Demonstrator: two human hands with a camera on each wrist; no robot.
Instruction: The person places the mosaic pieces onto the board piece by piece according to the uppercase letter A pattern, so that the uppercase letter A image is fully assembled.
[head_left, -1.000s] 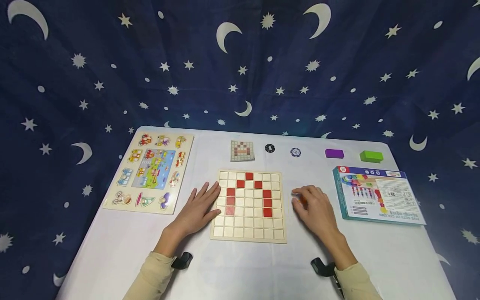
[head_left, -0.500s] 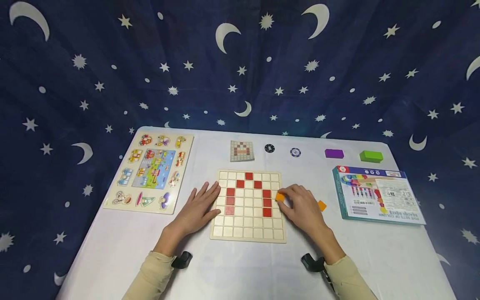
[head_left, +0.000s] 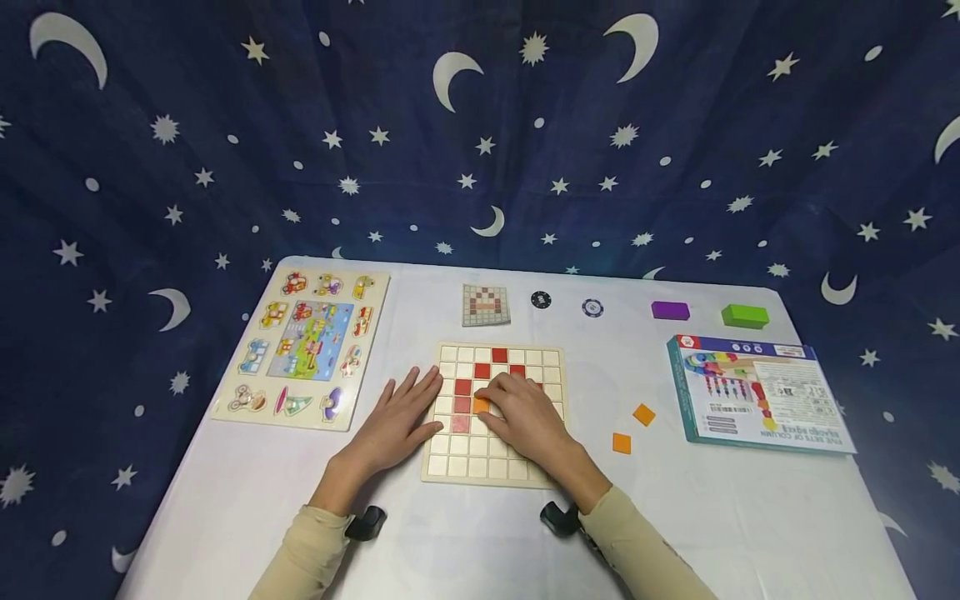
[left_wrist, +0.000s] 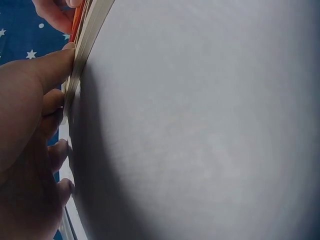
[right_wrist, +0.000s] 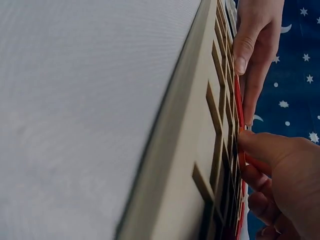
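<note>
A wooden grid board (head_left: 497, 469) with square cells lies in the middle of the table, with several red tiles (head_left: 462, 387) in an arch pattern. My right hand (head_left: 528, 421) reaches over the board and pinches an orange square tile (head_left: 481, 405) between thumb and fingertips, right beside the left column of red tiles. That hand covers the arch's right side in the head view. My left hand (head_left: 393, 423) lies with fingers extended along the board's left edge, thumb and fingertips touching it. Two more orange tiles (head_left: 622, 443) lie on the cloth to the right.
Behind the board lie a small pattern card (head_left: 485, 306), a black chip (head_left: 541, 299) and a blue-white chip (head_left: 592, 308). A purple block (head_left: 671, 311), a green block (head_left: 745, 316) and a flat box (head_left: 761, 396) are at right. A picture puzzle board (head_left: 351, 410) lies left.
My right hand has picked up an orange tile from the right and carried it leftward over the board, uncovering two other orange tiles. The left hand has stayed at the board's edge.
</note>
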